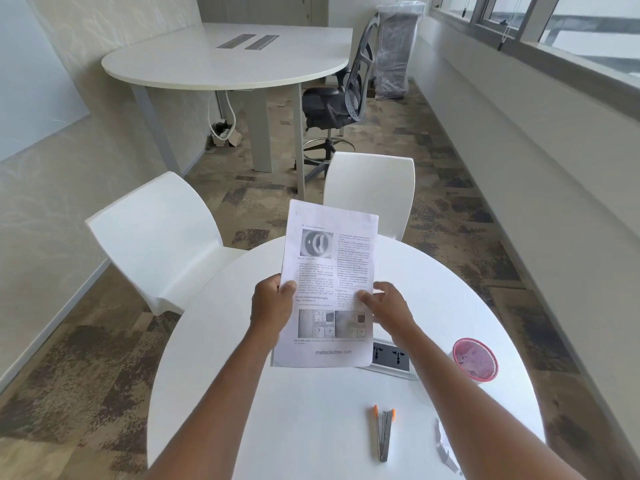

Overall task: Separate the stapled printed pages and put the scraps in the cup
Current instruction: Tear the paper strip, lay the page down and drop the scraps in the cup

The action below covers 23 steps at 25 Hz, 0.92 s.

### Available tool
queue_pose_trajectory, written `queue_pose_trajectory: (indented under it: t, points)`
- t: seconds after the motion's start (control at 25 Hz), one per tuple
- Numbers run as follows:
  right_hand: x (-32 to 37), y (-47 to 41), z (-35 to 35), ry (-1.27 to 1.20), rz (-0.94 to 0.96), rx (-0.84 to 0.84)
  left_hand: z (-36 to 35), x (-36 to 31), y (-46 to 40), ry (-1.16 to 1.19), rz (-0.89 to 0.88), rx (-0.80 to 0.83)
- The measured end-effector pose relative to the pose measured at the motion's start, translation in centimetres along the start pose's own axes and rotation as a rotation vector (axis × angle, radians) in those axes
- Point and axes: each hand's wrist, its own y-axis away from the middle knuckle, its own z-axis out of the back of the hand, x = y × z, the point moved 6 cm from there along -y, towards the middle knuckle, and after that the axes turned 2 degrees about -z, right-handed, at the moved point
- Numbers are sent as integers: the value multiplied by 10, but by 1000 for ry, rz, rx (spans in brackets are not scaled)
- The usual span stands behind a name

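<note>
I hold the printed pages (329, 268) upright above the round white table (277, 410). My left hand (272, 303) grips their left edge with the thumb on the front. My right hand (386, 304) pinches the right edge. The sheet shows text, pictures and "mebooksfree.com" at the bottom. A red cup (475, 359) stands on the table to the right. A metal staple remover with orange tips (383, 433) lies near the front edge. Small white paper scraps (445, 448) lie at the right, partly hidden by my right forearm.
A socket panel (391, 356) is set in the table behind the pages. Two white chairs (162, 237) (370, 192) stand beyond the table. Farther back are a large white desk (235, 57), a black office chair (339, 102) and a wrapped item (398, 50).
</note>
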Motion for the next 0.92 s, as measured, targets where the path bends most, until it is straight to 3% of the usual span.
queue_pose_trajectory:
  t: [0.16, 0.44, 0.92]
  points:
    - [-37, -5, -11, -1, -33, -2, -12, 48, -10, -24, 60, 106]
    - [-99, -9, -44, 93, -119, -1, -30, 136, -16, -239, 112, 88]
    - [-129, -17, -60, 224, -153, -39, -41, 175, -20, -343, 152, 41]
